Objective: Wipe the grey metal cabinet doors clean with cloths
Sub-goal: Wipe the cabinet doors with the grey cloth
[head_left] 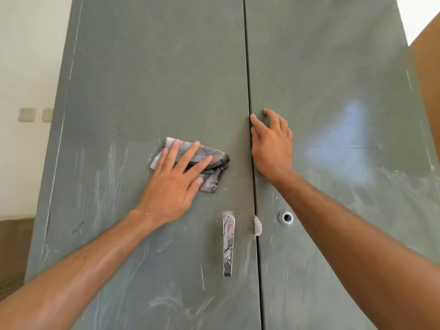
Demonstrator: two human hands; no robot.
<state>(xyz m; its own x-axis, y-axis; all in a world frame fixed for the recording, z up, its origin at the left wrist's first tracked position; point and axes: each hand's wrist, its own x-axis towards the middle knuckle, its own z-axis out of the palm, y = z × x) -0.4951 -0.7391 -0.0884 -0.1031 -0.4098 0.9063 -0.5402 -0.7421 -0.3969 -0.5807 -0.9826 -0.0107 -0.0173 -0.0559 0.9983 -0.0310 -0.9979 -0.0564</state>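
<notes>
While right hand [271, 148] is bracing flat by the seam, left hand [175, 184] is pressing cloth [209, 163] flat-fingered — smears lying below-left, nearer it.

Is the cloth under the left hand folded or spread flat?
Folded: the cloth shows bunched layers under the left hand.

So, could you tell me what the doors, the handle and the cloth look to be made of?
Doors: likely painted sheet metal, matt grey, with scratches and white smears.
Handle: seemingly bright chromed metal, reflective, flecked white.
Cloth: soft woven fabric, folded and creased, grey and soiled dark, pressed flat under the left hand.
</notes>
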